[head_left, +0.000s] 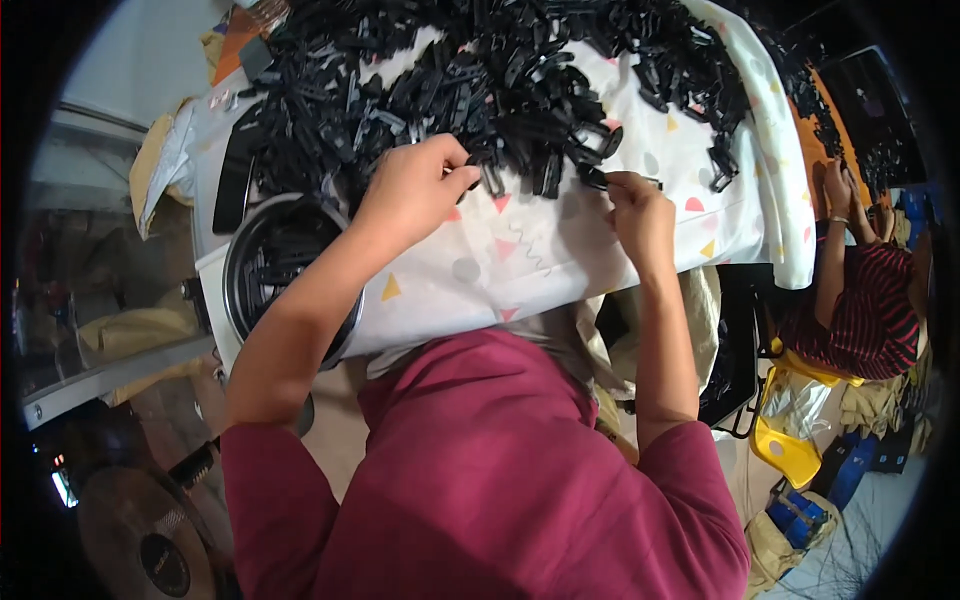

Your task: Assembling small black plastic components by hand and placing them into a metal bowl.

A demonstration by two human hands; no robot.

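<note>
A large heap of black plastic pieces (430,90), narrow and clip-like, spreads over a table covered with a white patterned cloth (440,290). My left hand (415,190) is closed at the near edge of the heap, thumb and forefinger pinched on a small dark piece that the fingers mostly hide. To its right, my right hand (642,215) pinches one end of a black plastic piece (594,178) just above the cloth. Several loose pieces lie between the two hands. Beneath my left forearm, a round dark bowl (235,270) holds more black pieces, partly covered by the arm.
A black flat phone-like object (233,180) lies at the table's left edge. A fan (150,540) stands at lower left. On the right, another person in a striped shirt (870,310) sits at an orange table beside a yellow chair (785,450).
</note>
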